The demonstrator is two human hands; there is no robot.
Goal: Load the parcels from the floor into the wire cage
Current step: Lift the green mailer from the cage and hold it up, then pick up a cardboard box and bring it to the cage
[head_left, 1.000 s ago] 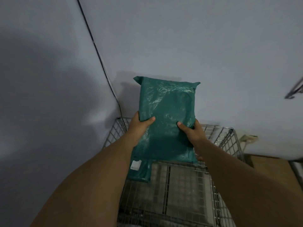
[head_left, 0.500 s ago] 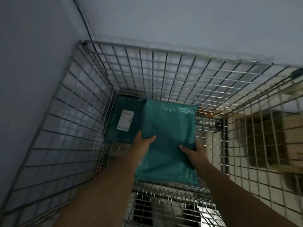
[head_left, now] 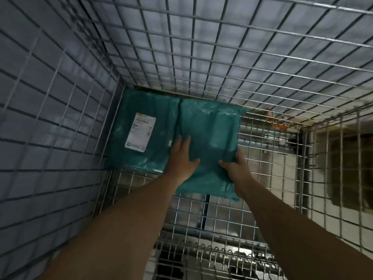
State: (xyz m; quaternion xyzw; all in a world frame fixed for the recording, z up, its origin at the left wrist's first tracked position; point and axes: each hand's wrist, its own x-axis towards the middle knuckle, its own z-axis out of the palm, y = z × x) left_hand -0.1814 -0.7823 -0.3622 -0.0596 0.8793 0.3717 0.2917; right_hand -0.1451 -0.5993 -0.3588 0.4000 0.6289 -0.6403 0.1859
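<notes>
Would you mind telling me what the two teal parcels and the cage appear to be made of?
Held parcel: likely thin plastic film, glossy; it shows crinkles and shiny glints. Labelled parcel: the same teal film by its look, with a white, probably paper, label. Cage: seemingly bare metal wire, silvery, in a welded-looking grid.

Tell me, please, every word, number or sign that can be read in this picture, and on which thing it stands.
White label on the left green parcel: printed lines and a small dark mark, all too blurred to read.
Right green parcel: no print shows on its upper face.
Wire cage: no sign or tag shows.
So nothing here can be quoted.
</notes>
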